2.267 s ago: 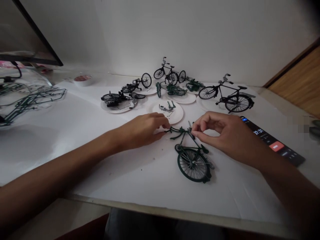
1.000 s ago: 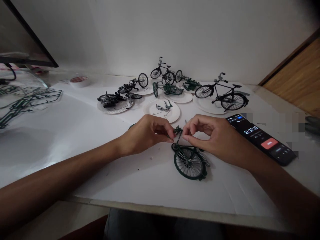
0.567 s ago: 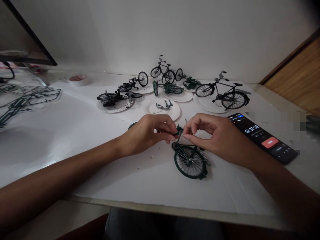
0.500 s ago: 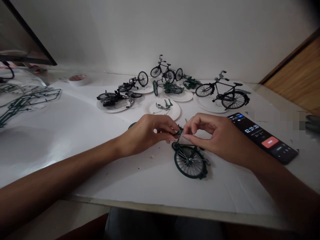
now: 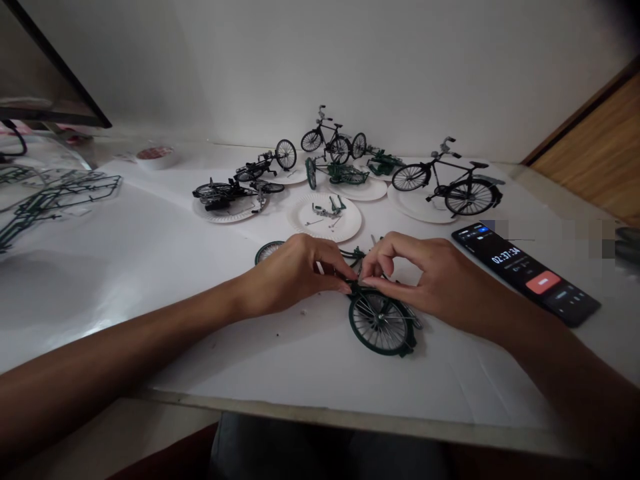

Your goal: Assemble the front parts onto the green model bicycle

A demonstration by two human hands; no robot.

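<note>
Head view: the left hand (image 5: 293, 277) and right hand (image 5: 430, 277) met, their fingers (image 5: 340, 275) closed in a pinch on the front of a dark green model bicycle (image 5: 379, 323). It lay on the white counter (image 5: 200, 347), near a paper plate (image 5: 347, 230).

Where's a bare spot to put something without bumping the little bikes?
The white sheet is bare between the green parts frame and the left hand. Another lies in front of the green bicycle wheel, along the table's front edge. It is crowded around the paper plates behind the hands.
</note>
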